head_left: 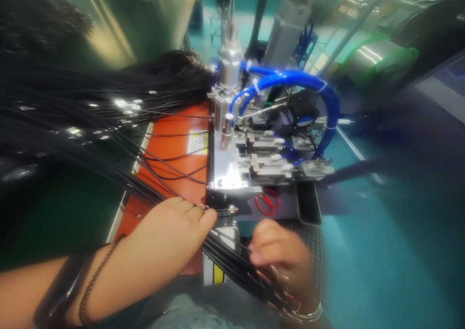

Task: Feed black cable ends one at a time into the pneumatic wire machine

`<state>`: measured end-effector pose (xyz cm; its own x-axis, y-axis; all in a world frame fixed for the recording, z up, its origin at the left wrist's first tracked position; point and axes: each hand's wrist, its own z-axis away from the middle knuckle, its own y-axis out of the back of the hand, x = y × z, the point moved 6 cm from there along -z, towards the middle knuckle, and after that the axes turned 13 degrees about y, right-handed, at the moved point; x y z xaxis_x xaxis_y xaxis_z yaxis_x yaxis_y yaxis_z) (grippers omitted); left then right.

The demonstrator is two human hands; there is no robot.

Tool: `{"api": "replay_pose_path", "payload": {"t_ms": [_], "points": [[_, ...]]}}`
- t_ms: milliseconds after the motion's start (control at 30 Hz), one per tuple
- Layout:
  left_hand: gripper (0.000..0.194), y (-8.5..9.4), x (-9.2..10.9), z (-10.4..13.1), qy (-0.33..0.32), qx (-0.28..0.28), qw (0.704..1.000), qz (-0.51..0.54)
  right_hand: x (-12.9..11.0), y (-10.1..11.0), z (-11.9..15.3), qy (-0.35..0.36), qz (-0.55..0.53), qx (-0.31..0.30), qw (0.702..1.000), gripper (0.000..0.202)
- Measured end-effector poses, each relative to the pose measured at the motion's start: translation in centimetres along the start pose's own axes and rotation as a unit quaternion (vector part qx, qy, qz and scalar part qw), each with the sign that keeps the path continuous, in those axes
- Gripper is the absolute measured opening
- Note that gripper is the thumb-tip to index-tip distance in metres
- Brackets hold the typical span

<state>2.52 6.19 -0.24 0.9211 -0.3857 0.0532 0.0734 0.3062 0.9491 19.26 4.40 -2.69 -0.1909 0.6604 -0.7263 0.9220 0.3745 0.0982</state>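
A bundle of black cables (236,266) slants across the front of the workbench, running from the left, under the left hand (178,227), to the lower right beside the right hand (281,251). The left hand's fingers are wrapped down around the bundle, thumb side toward the machine (230,169). The right hand's fingers are curled in, with thumb and forefinger pressed together, apparently on a thin strand (238,243), though blur makes that contact hard to confirm.

A white-and-yellow label (198,142) is fixed to the orange surface (178,123), its print too small to read. A second label (218,273), also white and yellow, shows below the bundle, equally illegible.

Several single cables cross the orange surface toward the machine, out of a large heap of black cables (109,86) at the left. The machine is bare metal, with thick blue tubing (332,101) arching over its right side and a red wire (267,202) looped beneath its front edge. Beyond, a teal floor (363,261) spreads to the right, smeared by blur.
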Motion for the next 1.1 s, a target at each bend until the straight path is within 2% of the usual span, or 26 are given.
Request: {"api": "replay_pose_path", "payload": {"t_ms": [200,300,433,567,633,700,767,867,967,1033,1100], "points": [[0.028,-0.3,-0.4,0.0,-0.012,0.028,1.0,-0.008,0.2,-1.4,-0.5,0.0,0.029,-0.005,1.0,0.031],[0.022,-0.5,-0.9,-0.3,0.002,0.064,0.997,-0.031,0.0,-1.7,-1.0,0.014,0.029,-0.014,0.999,0.035],[0.024,0.0,-0.7,-0.3,-0.017,0.11,0.993,-0.046,0.7,-1.9,-1.3,-0.015,0.041,-0.04,0.998,0.032],[0.03,1.0,0.9,1.1,-0.09,0.224,0.967,-0.078,2.1,-2.3,-1.5,-0.049,0.069,-0.043,0.995,0.032],[0.029,1.4,1.4,1.9,-0.112,0.285,0.95,-0.06,2.4,-2.4,-1.8,-0.048,0.076,-0.031,0.995,0.033],[0.029,1.6,1.4,2.1,-0.12,0.317,0.94,-0.023,2.5,-2.4,-2.1,-0.038,0.088,-0.007,0.995,0.033],[0.028,1.5,1.1,1.8,-0.121,0.308,0.943,0.016,2.3,-2.2,-2.3,-0.031,0.1,0.022,0.994,0.03],[0.03,1.0,0.6,1.0,-0.114,0.24,0.963,0.037,2.1,-1.9,-2.2,-0.028,0.108,0.059,0.992,0.025],[0.048,0.6,0.0,0.6,-0.086,0.18,0.979,0.028,1.8,-1.6,-1.9,-0.031,0.126,0.098,0.987,0.022],[0.057,0.5,-0.3,0.5,-0.075,0.153,0.985,0.034,1.6,-1.6,-1.9,-0.025,0.139,0.108,0.984,0.02],[0.052,0.5,-0.3,0.5,-0.079,0.133,0.987,0.048,1.4,-1.7,-2.0,-0.015,0.154,0.098,0.983,0.017]]}}
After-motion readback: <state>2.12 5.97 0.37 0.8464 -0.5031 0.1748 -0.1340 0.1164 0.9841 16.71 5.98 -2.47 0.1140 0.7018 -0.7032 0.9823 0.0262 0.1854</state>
